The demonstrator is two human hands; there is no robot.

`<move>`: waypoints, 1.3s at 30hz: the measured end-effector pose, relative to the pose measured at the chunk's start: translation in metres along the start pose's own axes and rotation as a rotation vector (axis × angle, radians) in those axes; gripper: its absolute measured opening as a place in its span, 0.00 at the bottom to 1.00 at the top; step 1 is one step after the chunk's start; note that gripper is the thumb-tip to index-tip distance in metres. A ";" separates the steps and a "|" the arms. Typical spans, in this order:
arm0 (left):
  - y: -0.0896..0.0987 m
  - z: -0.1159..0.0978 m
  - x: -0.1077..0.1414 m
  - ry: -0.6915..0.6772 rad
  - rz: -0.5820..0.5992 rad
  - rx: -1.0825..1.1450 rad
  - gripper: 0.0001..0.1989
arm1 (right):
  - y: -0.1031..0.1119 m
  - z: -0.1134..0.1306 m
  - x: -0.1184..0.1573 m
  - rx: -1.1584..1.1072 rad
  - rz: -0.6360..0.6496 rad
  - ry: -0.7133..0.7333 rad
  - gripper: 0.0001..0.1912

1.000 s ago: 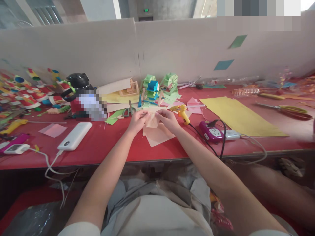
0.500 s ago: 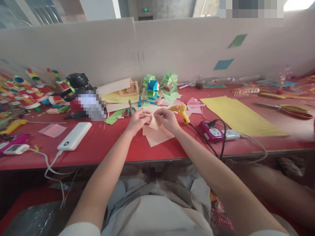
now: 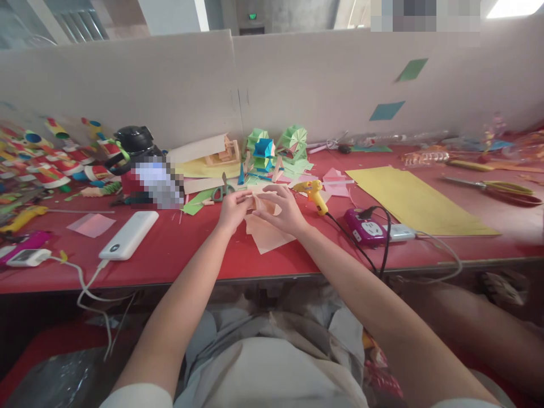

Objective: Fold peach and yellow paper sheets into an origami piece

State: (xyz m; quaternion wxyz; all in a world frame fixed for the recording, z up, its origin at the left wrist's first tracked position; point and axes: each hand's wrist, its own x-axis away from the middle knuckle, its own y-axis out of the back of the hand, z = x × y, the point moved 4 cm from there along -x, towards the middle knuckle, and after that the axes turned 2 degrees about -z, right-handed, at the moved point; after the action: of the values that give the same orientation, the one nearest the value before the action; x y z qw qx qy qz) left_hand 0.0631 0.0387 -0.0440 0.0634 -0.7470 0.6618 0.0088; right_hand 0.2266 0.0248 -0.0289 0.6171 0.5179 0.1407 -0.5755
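Observation:
My left hand (image 3: 233,212) pinches a small folded piece of peach paper (image 3: 257,203) above the red table. Beside it, my right hand (image 3: 289,212) has its thumb and fingers spread apart around the paper's right side; whether they touch it I cannot tell. Flat peach paper sheets (image 3: 270,237) lie under both hands. To the right of my right hand rests a yellow hot glue gun (image 3: 315,197). Grey-green scissors (image 3: 221,191) lie just beyond my left hand. Behind the hands stands a green and blue folded-paper model (image 3: 264,154).
A purple power strip (image 3: 366,226) with cables sits right, near a large yellow sheet (image 3: 419,201). On the left are a white power bank (image 3: 129,236) and colourful paper crafts (image 3: 51,156). A partition (image 3: 148,85) runs along the back. Red-handled scissors (image 3: 510,192) lie far right.
The fingers of my right hand have moved from a pinch on the paper to spread apart. My left hand stays at the paper, nearly in place.

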 end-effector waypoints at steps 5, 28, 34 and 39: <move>-0.006 -0.001 0.003 0.043 0.047 0.090 0.12 | -0.005 -0.005 0.001 0.107 -0.027 0.003 0.11; -0.015 -0.002 0.009 0.100 0.123 0.048 0.13 | -0.002 -0.008 -0.002 0.134 -0.139 -0.092 0.03; -0.016 -0.003 0.010 0.123 0.102 0.085 0.08 | -0.002 -0.006 -0.002 0.131 -0.133 -0.089 0.04; -0.016 -0.002 0.010 0.097 0.127 0.087 0.09 | -0.003 -0.008 0.000 0.137 -0.127 -0.092 0.04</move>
State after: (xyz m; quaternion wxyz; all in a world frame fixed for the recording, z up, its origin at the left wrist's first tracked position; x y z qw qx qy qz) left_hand 0.0803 0.0308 -0.0411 0.0630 -0.6995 0.7099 -0.0521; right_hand 0.2272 0.0324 -0.0337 0.5484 0.5219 0.1051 -0.6448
